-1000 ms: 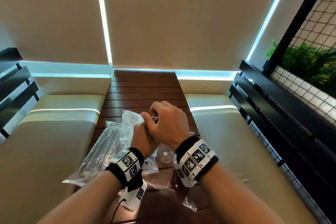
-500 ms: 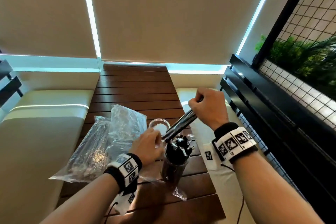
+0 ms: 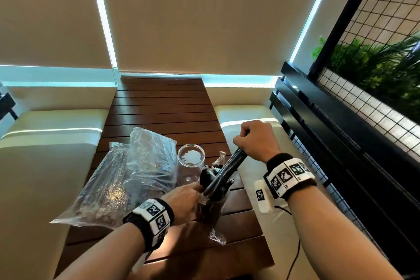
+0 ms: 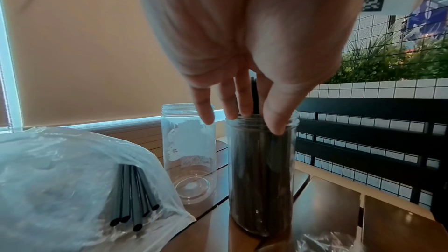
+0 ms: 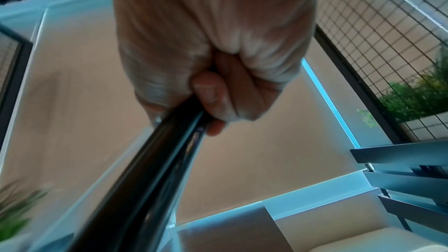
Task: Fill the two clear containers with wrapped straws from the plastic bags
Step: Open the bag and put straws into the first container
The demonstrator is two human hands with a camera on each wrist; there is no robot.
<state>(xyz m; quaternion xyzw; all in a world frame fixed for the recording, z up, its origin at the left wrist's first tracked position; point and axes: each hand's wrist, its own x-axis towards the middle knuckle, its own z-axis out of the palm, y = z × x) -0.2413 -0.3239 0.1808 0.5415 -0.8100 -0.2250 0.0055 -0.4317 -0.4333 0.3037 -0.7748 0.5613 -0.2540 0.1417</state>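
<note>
Two clear containers stand on the wooden table (image 3: 163,109). The far one is the empty container (image 3: 191,161) (image 4: 189,150). The near one is the filled container (image 3: 211,207) (image 4: 261,170), packed with black wrapped straws. My right hand (image 3: 245,141) (image 5: 211,102) grips a bundle of wrapped straws (image 3: 227,170) (image 5: 150,170). The bundle slants down to the left, with its lower end at the filled container's mouth. My left hand (image 3: 197,188) (image 4: 242,120) touches that container's rim with straight fingers, thumb outside the glass. Plastic bags (image 3: 127,179) (image 4: 60,179) holding more black straws (image 4: 130,198) lie to the left.
Cream benches (image 3: 45,166) flank the table on both sides. A black slatted rail (image 3: 341,143) and a wire grid with plants (image 3: 375,70) run along the right. A crumpled piece of clear plastic (image 3: 217,237) lies by the filled container's base.
A second ago both hands were together over the containers. My right hand then rose to the right with the straw bundle and has since tilted it down into the filled container. My left hand stayed at the rim.
</note>
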